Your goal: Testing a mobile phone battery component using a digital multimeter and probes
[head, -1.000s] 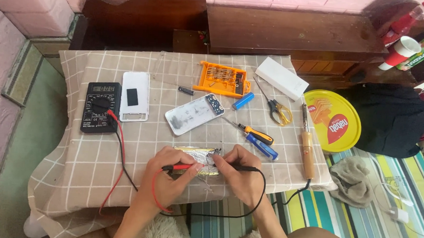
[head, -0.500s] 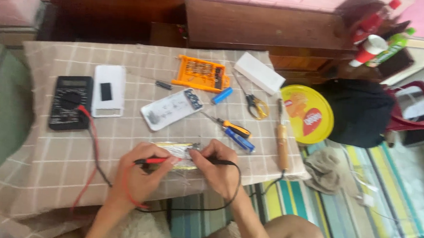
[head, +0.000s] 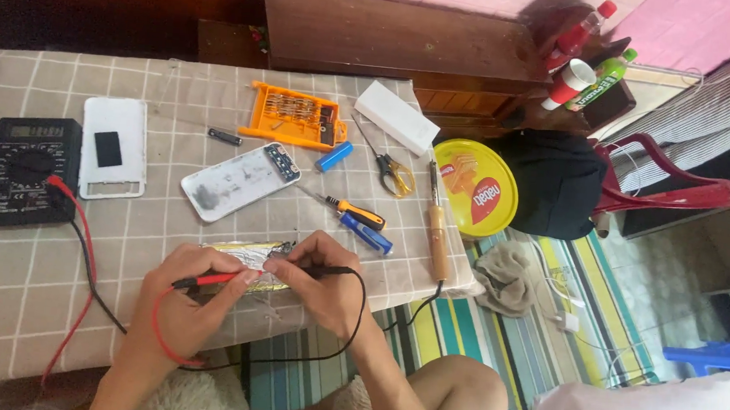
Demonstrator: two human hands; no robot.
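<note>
A red multimeter probe (head: 208, 281) is pinched between the thumb and fingers of the left hand (head: 186, 300), its tip laid against a flat silver foil-wrapped battery pack (head: 248, 257) that lies on the checked tablecloth (head: 30, 294) near the table's front edge. A black multimeter probe (head: 323, 271) is gripped in the closed fingers of the right hand (head: 322, 283), with its tip brought to the same pack from three o'clock; both hands are shut tightly on their probes and rest touching the pack.

Red and black leads (head: 84, 247) are seen running from the probes to a black multimeter (head: 21, 169) at about ten o'clock from the hands, well apart from them. Just beside the meter, at its three o'clock, a white flat cover with a dark square window (head: 113, 149) is laid. At twelve o'clock from the hands a white phone-shaped back shell (head: 238, 180) is placed at a slant, and beyond it an orange screwdriver bit case (head: 294, 116) stands open. A blue cylindrical cell (head: 334, 156) lies just beside the case at five o'clock.

At two o'clock from the hands two screwdrivers (head: 360, 223), one orange-handled and one blue-handled, are set side by side. Yellow-handled scissors (head: 392, 171), a wooden-handled soldering iron (head: 437, 230) and a white rectangular box (head: 396, 116) are found further toward the right edge. A round yellow tin (head: 474, 188) is seen off the table at three o'clock.
</note>
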